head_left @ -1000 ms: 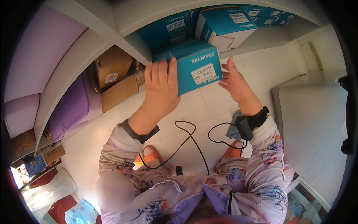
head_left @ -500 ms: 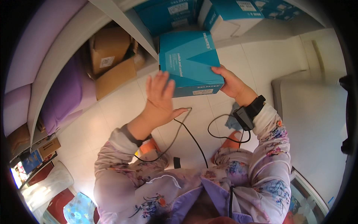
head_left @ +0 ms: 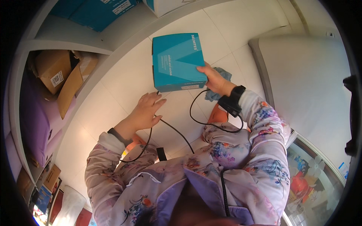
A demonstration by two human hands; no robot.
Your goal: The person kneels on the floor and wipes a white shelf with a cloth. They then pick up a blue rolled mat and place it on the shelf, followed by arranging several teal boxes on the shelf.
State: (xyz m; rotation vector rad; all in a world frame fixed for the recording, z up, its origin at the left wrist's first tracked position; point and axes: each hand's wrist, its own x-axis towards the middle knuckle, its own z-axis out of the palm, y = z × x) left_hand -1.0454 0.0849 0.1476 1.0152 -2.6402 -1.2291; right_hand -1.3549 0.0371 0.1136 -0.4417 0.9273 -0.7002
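A teal cardboard box (head_left: 177, 60) with printed panels is held up over the tiled floor, closed as far as I can see. My right hand (head_left: 215, 78) grips its lower right corner, thumb on the top face and the other fingers hidden beneath. Below the box's lower left corner, my left hand (head_left: 145, 111) is open, fingers apart, holding nothing. Black cables run from the bands on both wrists.
On the left stands a grey shelf unit (head_left: 71, 46) with more teal boxes (head_left: 94, 15), an opened brown carton (head_left: 54, 71) and a purple bin (head_left: 36, 113). A grey padded panel (head_left: 301, 71) stands at right, near a glass-fronted cabinet (head_left: 313, 180). A bluish cloth (head_left: 218, 77) lies on the floor.
The view has swung to the right. The teal box, in my right hand, is now away from the shelf, over the floor. My left hand has dropped lower, below the box.
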